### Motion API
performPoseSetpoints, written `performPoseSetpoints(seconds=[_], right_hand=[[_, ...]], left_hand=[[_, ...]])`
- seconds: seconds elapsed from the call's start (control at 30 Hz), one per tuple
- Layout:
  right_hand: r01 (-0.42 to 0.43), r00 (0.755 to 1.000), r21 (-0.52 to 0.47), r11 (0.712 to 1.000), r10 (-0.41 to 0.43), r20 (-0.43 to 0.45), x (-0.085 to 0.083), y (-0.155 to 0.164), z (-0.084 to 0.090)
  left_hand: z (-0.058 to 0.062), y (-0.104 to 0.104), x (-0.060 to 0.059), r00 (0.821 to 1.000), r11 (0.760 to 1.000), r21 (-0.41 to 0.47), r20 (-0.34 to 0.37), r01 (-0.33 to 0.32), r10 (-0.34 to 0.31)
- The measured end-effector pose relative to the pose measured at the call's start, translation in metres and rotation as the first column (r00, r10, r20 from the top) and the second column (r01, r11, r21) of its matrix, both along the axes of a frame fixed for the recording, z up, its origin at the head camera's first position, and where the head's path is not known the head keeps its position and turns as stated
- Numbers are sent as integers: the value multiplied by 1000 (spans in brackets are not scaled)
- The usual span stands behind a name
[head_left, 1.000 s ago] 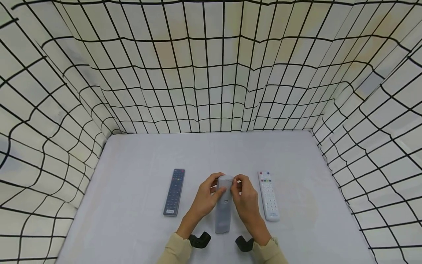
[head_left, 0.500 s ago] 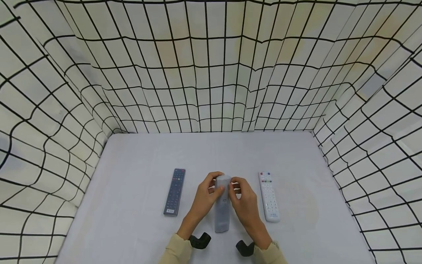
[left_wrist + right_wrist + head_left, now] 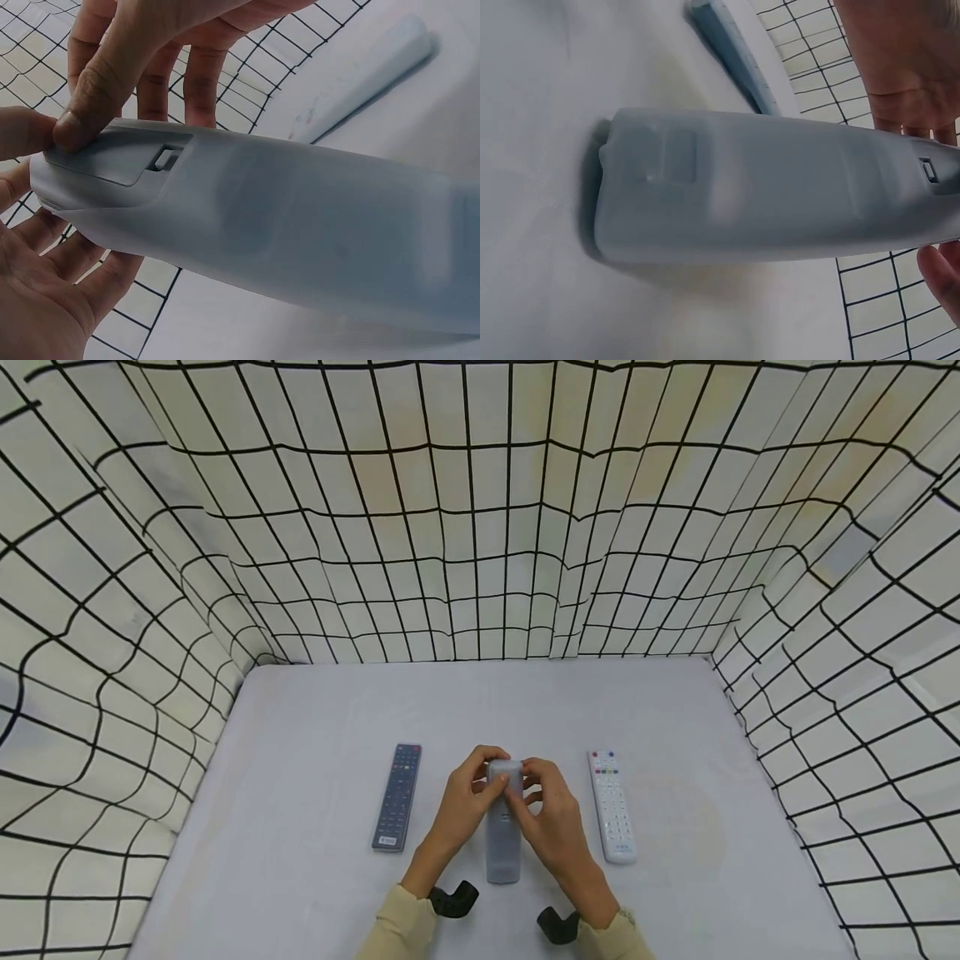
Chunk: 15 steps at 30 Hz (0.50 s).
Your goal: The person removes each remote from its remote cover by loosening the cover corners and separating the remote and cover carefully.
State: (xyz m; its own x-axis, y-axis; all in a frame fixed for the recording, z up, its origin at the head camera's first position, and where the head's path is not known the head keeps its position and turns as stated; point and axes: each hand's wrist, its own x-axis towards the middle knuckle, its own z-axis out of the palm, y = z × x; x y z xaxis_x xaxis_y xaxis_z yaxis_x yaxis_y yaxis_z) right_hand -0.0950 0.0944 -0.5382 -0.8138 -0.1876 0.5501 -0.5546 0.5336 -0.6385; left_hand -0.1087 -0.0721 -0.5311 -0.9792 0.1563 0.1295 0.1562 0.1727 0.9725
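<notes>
A remote control [image 3: 503, 853] stands between my hands, its back toward me and its far end raised. A translucent pale cover [image 3: 322, 217] wraps most of it; in the left wrist view the battery lid [image 3: 112, 154] and latch slot show at the end. My left hand [image 3: 462, 800] grips the far end from the left, thumb on the back. From the right, my right hand [image 3: 553, 822] pinches the same end, its thumb beside the left one. The right wrist view shows the near end of the cover [image 3: 765, 187] low over the table. The button side is hidden.
A dark remote [image 3: 397, 797] lies to the left and a white remote [image 3: 611, 806] to the right, on a white-covered table [image 3: 300, 718]. Black wrist mounts [image 3: 455, 900] sit at both wrists. Black netting [image 3: 450, 560] over white walls surrounds the table.
My right thumb has moved from the remote's right edge onto its back, close to the left thumb. The covered remote has shifted slightly left. Both remotes on the table stay put.
</notes>
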Motion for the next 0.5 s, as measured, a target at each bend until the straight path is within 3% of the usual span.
performPoseSetpoints(seconds=[0.33, 0.5], right_hand=[[41, 995, -45, 998, -37, 93, 0, 2, 5], [68, 996, -46, 997, -66, 55, -2, 4, 7]], left_hand=[[-1, -2, -1, 1000, 997, 72, 18, 24, -26], [-7, -6, 3, 992, 981, 187, 101, 59, -79]])
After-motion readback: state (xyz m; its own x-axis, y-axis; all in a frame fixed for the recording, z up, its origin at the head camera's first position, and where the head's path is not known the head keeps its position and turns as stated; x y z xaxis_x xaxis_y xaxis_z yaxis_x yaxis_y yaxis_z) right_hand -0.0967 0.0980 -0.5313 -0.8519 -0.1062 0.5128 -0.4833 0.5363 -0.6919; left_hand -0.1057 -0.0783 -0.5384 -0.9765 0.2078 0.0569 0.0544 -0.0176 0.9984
